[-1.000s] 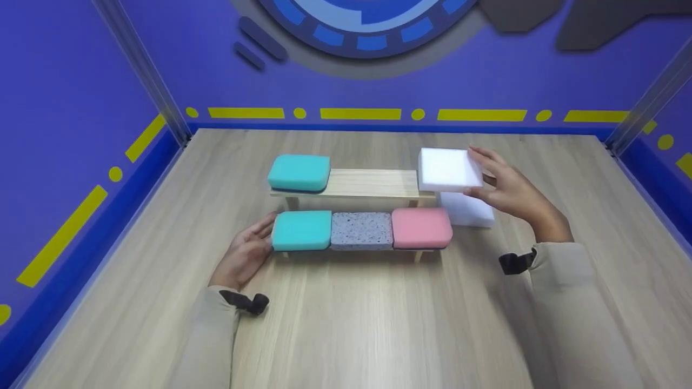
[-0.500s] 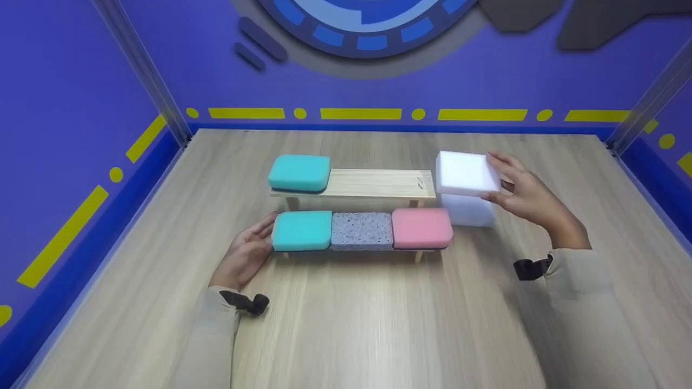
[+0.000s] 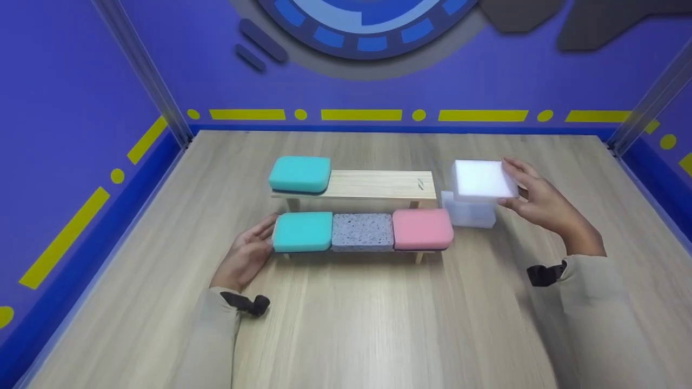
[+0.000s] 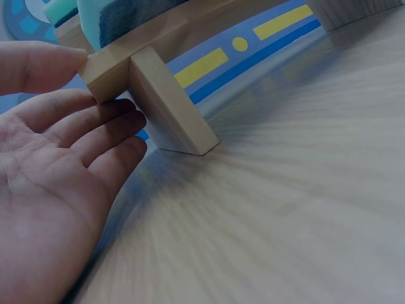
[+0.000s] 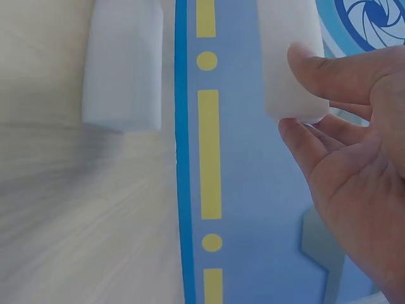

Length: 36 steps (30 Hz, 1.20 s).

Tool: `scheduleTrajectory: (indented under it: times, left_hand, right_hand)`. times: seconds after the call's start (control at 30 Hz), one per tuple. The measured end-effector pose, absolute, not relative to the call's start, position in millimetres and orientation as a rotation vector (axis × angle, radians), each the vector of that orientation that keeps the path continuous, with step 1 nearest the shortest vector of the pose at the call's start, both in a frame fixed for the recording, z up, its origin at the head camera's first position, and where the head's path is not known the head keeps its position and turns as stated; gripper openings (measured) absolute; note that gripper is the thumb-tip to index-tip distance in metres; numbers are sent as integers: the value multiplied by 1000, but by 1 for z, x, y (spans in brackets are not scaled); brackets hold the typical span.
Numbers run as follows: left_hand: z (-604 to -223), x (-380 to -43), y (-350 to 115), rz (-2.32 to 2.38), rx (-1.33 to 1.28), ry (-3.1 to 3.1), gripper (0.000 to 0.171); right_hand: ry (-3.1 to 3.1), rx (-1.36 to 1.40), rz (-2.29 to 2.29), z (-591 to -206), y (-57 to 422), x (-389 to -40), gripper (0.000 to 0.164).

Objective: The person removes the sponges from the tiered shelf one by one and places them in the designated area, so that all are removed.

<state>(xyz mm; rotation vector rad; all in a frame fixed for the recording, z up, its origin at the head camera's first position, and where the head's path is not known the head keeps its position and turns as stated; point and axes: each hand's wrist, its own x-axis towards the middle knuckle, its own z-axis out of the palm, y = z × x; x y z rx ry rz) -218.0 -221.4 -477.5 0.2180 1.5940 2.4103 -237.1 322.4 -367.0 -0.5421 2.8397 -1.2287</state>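
A: What is at the centre?

B: A white block point(image 3: 484, 179), held aloft at right in a person's right hand point(image 3: 551, 208), thumb on one face and fingers on another. That end grip likely keeps the rest of it unobstructed.

A: And below?

B: A second white block point(image 3: 474, 215), resting on the surface point(image 3: 346, 324) just right of the shelves. The right wrist view shows a gap between the two.

A: The other hand?

B: The left hand point(image 3: 246, 256) pinches the left end of the near shelf point(image 4: 107, 79), thumb above, fingers beneath, presumably to steady it.

A: What does that shelf carry?

B: Left to right, a teal sponge point(image 3: 303, 231), a grey speckled one point(image 3: 362, 232) and a pink one point(image 3: 423, 229), packed side by side, probably because three fill its length.

A: Farther back?

B: A higher far shelf point(image 3: 378, 183), another teal sponge point(image 3: 300, 174) at its left end, bare wood to the right.
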Motion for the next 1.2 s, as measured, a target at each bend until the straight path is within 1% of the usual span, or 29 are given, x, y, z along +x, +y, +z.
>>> scheduleTrajectory:
  times: [0.7,1.2]
  left_hand:
    - [-479,-217,-225,2401,252,1574,66]
    - [-478,-218,-223,2401,269,1580,67]
  right_hand:
    - [2892,-482,-1164,-388,357,-235,76]
    - [2899,-443,-1115,-395,379,-233,77]
